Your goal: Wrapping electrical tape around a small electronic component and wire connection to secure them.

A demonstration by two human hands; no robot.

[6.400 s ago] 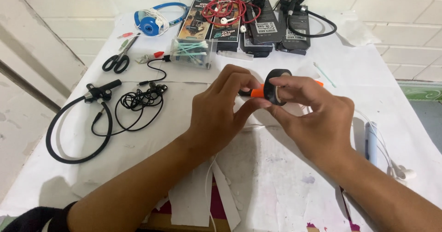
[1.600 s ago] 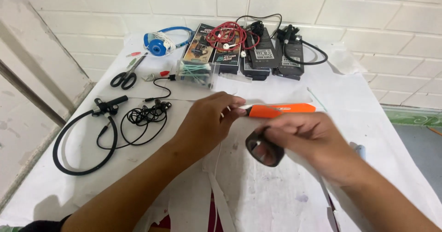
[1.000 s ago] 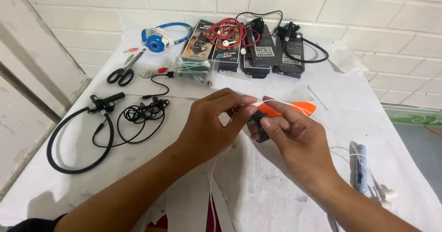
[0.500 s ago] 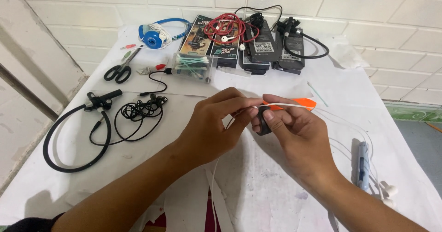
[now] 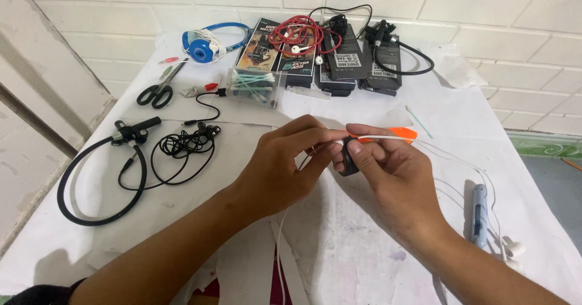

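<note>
Left hand (image 5: 285, 165): held over the middle of the bench (image 5: 376, 250); thumb and forefinger are pinched together on a thin white cable (image 5: 379, 138).
Right hand (image 5: 394, 172): fingers (image 5: 364, 150) are closed around a small black part (image 5: 347, 159), with an orange-handled tool (image 5: 397, 134) lying across the knuckles.
Change: half a second ago the orange tool stood clear above the hands; it is now seen lower and partly covered by the white cable, which has been drawn taut between the two hands.
Reading: the cable appears to be the item now being worked, the black part being steadied beside it.
White cable, course: it runs on toward the right edge, where white earbuds (image 5: 514, 248) and a pale blue stick-shaped device (image 5: 479, 214) lie.
Left half of bench: a black neckband headset (image 5: 97, 172), tangled black earphones (image 5: 182, 144) and scissors (image 5: 159, 90).
Far edge: blue headphones (image 5: 203, 44) and black power adapters (image 5: 364, 56).
</note>
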